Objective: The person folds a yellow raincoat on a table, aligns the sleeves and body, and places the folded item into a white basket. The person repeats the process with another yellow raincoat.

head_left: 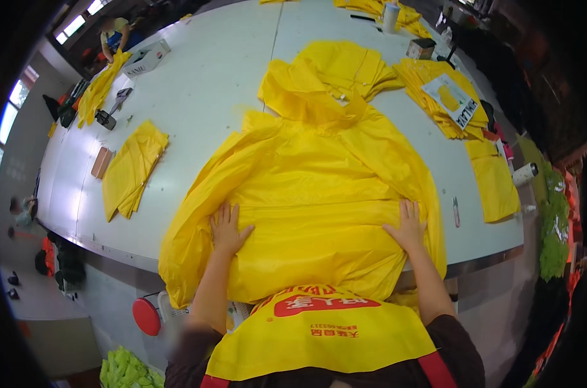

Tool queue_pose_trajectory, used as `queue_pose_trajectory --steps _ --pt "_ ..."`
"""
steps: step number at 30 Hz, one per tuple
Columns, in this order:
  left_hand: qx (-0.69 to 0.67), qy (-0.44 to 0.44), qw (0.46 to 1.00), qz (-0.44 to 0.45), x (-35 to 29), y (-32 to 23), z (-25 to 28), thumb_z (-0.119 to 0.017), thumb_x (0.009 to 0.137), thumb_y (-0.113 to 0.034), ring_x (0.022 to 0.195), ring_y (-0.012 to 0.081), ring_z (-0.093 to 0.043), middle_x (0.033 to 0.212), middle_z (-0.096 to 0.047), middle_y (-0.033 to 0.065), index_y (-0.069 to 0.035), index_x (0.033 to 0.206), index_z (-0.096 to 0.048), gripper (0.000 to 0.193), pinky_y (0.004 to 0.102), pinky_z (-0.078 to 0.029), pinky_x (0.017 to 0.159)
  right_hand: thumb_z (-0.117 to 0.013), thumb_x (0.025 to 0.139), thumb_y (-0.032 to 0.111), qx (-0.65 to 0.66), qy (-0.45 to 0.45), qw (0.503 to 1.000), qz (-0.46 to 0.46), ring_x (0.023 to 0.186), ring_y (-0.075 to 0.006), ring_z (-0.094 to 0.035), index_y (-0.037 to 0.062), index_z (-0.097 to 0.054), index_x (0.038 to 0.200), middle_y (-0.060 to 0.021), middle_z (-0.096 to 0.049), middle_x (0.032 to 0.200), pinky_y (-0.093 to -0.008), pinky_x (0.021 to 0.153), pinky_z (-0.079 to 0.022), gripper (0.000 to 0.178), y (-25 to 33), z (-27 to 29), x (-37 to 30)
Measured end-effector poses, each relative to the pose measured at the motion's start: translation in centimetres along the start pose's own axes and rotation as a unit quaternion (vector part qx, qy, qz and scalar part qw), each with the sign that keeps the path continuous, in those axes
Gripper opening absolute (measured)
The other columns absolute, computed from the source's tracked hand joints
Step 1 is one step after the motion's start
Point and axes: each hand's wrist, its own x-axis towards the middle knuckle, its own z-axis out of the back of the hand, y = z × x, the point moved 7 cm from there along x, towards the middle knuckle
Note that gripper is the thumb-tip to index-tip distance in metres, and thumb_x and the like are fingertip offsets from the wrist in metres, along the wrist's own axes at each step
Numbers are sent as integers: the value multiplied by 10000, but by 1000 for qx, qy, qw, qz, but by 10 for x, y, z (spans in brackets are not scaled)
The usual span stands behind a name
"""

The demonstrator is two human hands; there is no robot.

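A yellow hooded raincoat is spread over the near part of the white table, its hood at the far end and its lower part hanging over the near edge. My left hand lies flat on the left side of the coat, fingers stretched out and pointing away. On the coat's right side rests my right hand, also flat, with its fingers extended. A crosswise fold runs across the fabric between the two hands. Beyond the hood lies a stack of folded yellow garments, partly covered by it.
More folded yellow pieces lie at left beside a small brown block. At right are a yellow pile with a printed sheet, snips and a thread cone. Across the table a person stands near a white box.
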Motion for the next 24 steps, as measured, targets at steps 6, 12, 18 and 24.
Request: queue_pose_trajectory --steps 6,12,18,24 --pt "-194 -24 981 6 34 -15 13 -628 803 -326 1164 345 -460 1188 -539 197 -42 1187 -528 488 464 -339 977 -581 760 527 -36 207 977 -31 1233 -328 -391 41 -428 1297 -188 -448 1313 -517 968 -330 740 44 38 32" --pt "-283 -164 922 -208 123 -132 57 -620 803 -216 1074 349 -515 1079 -587 185 -24 1123 -558 378 437 -390 912 -644 753 211 145 -163 938 271 1160 -340 -460 24 -492 1229 -203 -507 1231 -398 996 -365 534 226 108 159" --pt "-105 -85 971 -199 177 -180 15 -560 813 -424 1306 389 -267 1386 -354 198 -76 1307 -426 620 608 -179 1018 -578 767 96 -72 -367 890 259 1156 -330 -459 77 -468 1257 -225 -462 1250 -444 892 -415 503 331 86 281" --pt "-80 -53 975 -199 187 -191 -8 -557 748 -567 1333 379 -219 1429 -292 190 -97 1337 -401 769 683 -128 974 -487 813 53 480 -53 870 95 864 -196 -598 61 -524 1214 -115 -631 933 -293 714 -472 402 226 61 384"
